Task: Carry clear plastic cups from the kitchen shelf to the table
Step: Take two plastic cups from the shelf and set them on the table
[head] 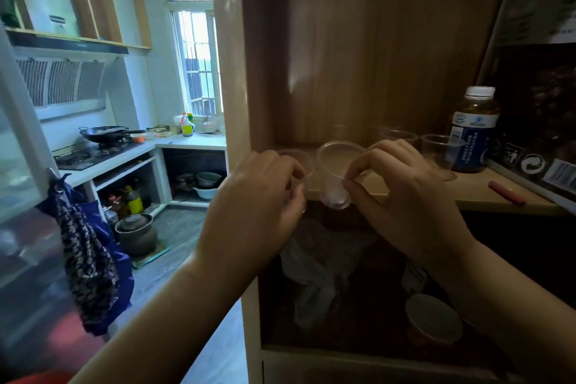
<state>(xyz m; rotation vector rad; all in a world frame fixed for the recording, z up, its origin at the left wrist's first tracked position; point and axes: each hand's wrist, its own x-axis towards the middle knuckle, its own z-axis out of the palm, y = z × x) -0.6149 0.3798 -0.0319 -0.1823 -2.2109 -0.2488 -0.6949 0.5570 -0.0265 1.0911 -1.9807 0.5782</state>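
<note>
The task looks barely begun: both hands are at the shelf (467,193), each lifting a cup at its front edge, and no table is in view, so the whole carry is still ahead. The shelf is a smooth wood-grain board inside a tall cabinet (343,56) with the same brown panelling, dim at the back. To the right stands a bottle (473,131), round, with a white cap and a blue label. The left hand (258,196) is curled with thumb and fingers pinched close on the rim of a cup (296,156) that its knuckles mostly hide. The right hand (402,190) pinches the wall of a second cup (336,171) between thumb and forefinger; it hangs just past the shelf lip. These cups are thin, clear, tapered plastic with round rolled rims. Two more cups (436,150) wait further back beside the bottle, so I judge another trip is likely. A small red stick (506,193) lies near the front edge.
</note>
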